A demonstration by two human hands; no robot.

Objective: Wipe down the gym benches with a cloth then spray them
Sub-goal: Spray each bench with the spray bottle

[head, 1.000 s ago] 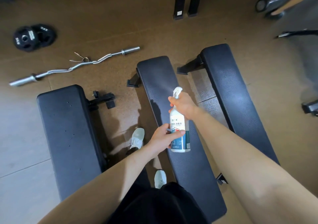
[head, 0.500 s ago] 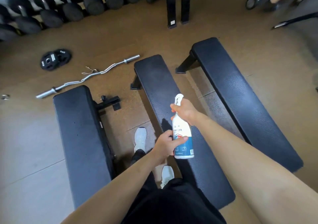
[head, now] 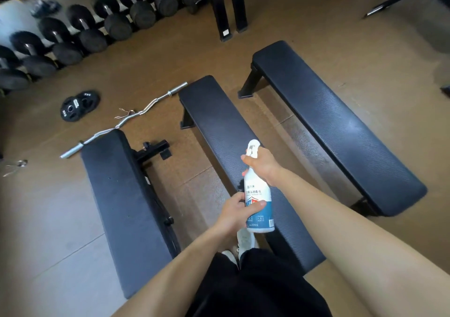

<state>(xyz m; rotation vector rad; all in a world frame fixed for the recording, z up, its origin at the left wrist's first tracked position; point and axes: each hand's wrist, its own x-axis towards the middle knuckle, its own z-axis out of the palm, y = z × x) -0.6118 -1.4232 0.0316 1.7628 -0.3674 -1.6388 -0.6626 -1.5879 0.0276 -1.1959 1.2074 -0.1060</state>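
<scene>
**Left hand (head: 235,213) low, Right hand (head: 263,164) high, both clamped on the spray bottle (head: 258,190)**

Left hand is wrapped round the lower half of the bottle, thumb laid across the blue part of the label and fingers curled behind it. Right hand has the neck, closed up tight just under the white sprayer head, which pokes out at that hand's 11 o'clock. Can't tell from where I'm standing if a finger is actually on the trigger. The bottle is white up top and blue lower down. It's roughly upright, held in the air over the near half of the middle bench (head: 219,121) and not touching it.

Rest of the room, with the bottle as the centre of the clock, going left to right:

- A metal collar clip (head: 14,167) lies on the floor way out at 9.
- A row of black dumbbells (head: 85,31) runs along the far side at 10 to 11.
- Two black weight plates (head: 80,104) overlap on the brown floor at 10.
- A silver curl bar (head: 136,117) lies just beside the plates and passes behind the far corner of the left bench (head: 117,195).
- That left bench sits at 8 to 9, black pad, with its black foot frame sticking out toward the middle one.
- The middle bench runs from 12 down to 5, right under the bottle.
- Two black rack posts (head: 226,4) stand further back at 12.
- The right bench (head: 341,126) is at 1 to 3, well apart from the hands, same ribbed black pad.
- The person's white shoe (head: 246,241) shows at 6 just below the bottle, with black shorts (head: 263,282) below that.
</scene>
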